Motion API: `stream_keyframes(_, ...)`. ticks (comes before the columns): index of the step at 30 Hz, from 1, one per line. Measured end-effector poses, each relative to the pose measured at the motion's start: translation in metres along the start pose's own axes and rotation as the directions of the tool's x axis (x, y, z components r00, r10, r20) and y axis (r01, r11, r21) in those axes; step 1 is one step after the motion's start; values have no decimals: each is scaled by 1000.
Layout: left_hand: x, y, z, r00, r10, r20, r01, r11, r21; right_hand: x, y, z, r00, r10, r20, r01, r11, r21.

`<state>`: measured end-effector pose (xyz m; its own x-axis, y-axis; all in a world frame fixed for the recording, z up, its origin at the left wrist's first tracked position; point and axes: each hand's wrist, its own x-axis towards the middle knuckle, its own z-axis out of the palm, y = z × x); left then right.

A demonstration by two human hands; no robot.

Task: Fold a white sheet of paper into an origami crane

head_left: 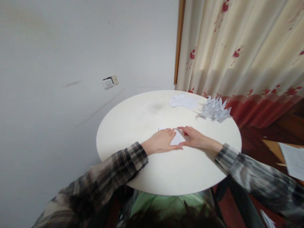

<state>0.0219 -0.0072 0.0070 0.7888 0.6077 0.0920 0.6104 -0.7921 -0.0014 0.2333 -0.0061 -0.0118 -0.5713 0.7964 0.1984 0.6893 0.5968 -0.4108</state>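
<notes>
A small folded piece of white paper (177, 138) lies flat on the round white table (171, 177) in front of me. My left hand (162, 139) rests on its left part with the fingers stretched out and the thumb along the near edge, covering much of it. At the paper's right side is my right hand (193, 137), its thumb and index finger spread apart near the far and near corners. The right hand's other fingers are partly hidden.
White paper sheets (184, 101) lie at the table's far edge. A cluster of pointed folded paper pieces (215, 109) stands at the far right. A wall socket (108, 83) and a flowered curtain (235, 50) are behind. Papers (293, 160) rest on a wooden surface at right.
</notes>
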Motion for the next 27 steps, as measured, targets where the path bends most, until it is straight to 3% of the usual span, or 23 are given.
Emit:
stream_keyframes(4, 4, -21, -1, 991, 129, 34, -123, 980, -160, -8, -2, 2, 1000, 11, 5, -11, 1000, 16)
stream_keyframes(7, 1, -36, 6, 988, 153, -5, -149, 957, -247, -9, -3, 3, 1000, 8, 13, -8, 1000, 12)
stream_keyframes(10, -5, -45, 14, 980, 190, -55, -198, 943, -267, -9, -4, 3, 1000, 10, 13, -10, 1000, 8)
stream_keyframes(14, -9, -46, 20, 974, 223, -39, -226, 937, -268, -9, -5, 1, 1000, 12, 2, -12, 1000, 22)
stream_keyframes(16, -9, -47, 22, 987, 153, -54, -162, 951, -263, -10, -5, 1, 1000, 10, -7, -10, 1000, 29)
stream_keyframes(20, -8, -48, 27, 979, -131, -155, 86, 960, -266, -13, -6, 2, 999, 6, -41, -2, 996, 86)
stream_keyframes(23, -6, -44, 25, 968, -181, -173, 106, 923, -371, -13, -7, 6, 989, -7, -145, 26, 991, 132)
stream_keyframes(27, -4, -35, 19, 964, -213, -157, 92, 826, -557, 2, -9, 15, 936, 50, -347, 6, 988, 157)
